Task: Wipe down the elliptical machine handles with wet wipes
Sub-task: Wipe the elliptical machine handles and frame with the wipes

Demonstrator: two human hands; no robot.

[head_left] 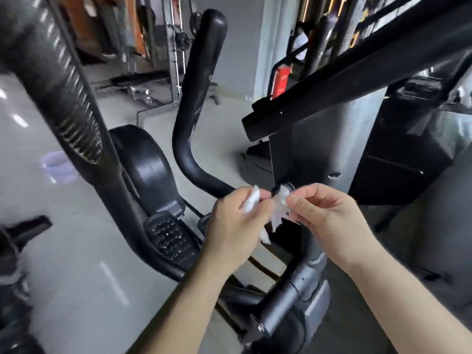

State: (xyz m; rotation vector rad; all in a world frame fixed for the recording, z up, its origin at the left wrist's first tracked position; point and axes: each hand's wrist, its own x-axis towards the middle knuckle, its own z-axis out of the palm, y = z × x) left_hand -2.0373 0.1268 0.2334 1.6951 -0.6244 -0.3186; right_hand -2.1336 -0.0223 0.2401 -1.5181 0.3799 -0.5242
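A crumpled white wet wipe (277, 213) is stretched between both hands in front of the elliptical's centre column. My left hand (237, 226) grips one bunched end of the wipe in its curled fingers. My right hand (329, 221) pinches the other end between thumb and fingertips. Up from just behind my left hand rises a curved black handle (196, 98) of the elliptical. A second, thicker black handle (63, 93) with a ribbed grip runs down the left side. A straight black bar (357, 70) crosses the upper right.
Below the hands are the grey centre post (301, 279), a studded black pedal (168, 238) and the black flywheel cover (145, 164). A pale purple bucket (57, 167) stands on the glossy grey floor at left. A red extinguisher (279, 81), a person and other gym machines are farther back.
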